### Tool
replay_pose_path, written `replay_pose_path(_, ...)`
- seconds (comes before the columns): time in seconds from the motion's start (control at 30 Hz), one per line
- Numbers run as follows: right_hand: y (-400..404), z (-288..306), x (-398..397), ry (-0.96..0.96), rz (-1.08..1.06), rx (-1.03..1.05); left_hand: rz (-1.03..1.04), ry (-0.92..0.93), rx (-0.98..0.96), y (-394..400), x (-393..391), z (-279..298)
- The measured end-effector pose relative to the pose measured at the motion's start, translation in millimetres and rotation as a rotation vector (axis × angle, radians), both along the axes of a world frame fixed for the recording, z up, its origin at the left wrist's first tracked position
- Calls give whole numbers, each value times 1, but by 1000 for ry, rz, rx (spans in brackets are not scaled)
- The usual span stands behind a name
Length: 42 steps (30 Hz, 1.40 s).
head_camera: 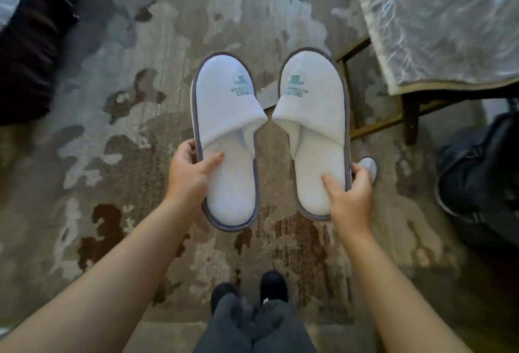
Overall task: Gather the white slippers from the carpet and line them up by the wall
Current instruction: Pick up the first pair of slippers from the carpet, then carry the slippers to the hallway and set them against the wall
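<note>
Two slippers are already off the carpet and up in the air, one per hand, so the gathering is well under way. The left hand pinches the left slipper at its outer edge, thumb on the insole; the right hand grips the right slipper the same way. They hang side by side, toes pointing far, their folded flaps almost touching. A third slipper peeks out on the carpet just behind the right hand, still to be picked up, I'd say. No wall is in view, so lining up is all left. Each slipper is white terry, grey-trimmed, with a teal logo.
</note>
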State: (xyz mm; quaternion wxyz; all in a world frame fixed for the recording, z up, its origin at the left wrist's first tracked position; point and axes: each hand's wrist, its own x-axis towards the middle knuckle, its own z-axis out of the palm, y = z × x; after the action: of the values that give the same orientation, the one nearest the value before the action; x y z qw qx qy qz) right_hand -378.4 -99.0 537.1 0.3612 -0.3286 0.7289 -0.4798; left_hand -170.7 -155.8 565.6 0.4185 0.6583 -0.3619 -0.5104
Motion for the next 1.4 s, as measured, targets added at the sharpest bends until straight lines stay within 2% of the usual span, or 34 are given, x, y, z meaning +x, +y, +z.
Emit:
replay_pose_path(0.13, 19, 66, -28, 11, -149, -54, -147, 88, -21, -3, -35, 62)
replay_pose_path(0.3, 52, 114, -48, 12, -423, -94, -392, 175, -27, -9, -85, 100)
replay_pose_path(0.43, 94, 138, -44, 21, -704, -129, -685, 224, -50, -4, -126, 115)
replay_pose_path(0.6, 188, 163, -16, 39, -1158, -154, -1101, 225, -27, 52, -174, 129)
replay_pose_path(0.8, 334, 190, 50, 123, -1686, -95, -1569, 191, -69, 187, -201, 151)
replay_pose_path(0.93, 432, 207, 127, 154, -1993, -83, -1853, 162, -175, 303, -182, 163)
replay_pose_path(1.03, 506, 213, 195, 139, -2193, -82, -2031, 137, -173, 393, -154, 166)
replay_pose_path(1.2, 631, 221, 294, 157, -2430, -95, -2273, 193, -100, 550, -95, 172)
replay_pose_path(1.4, 748, 227, 386, 190, -2575, -114, -2446, 248, 2, 709, -21, 182)
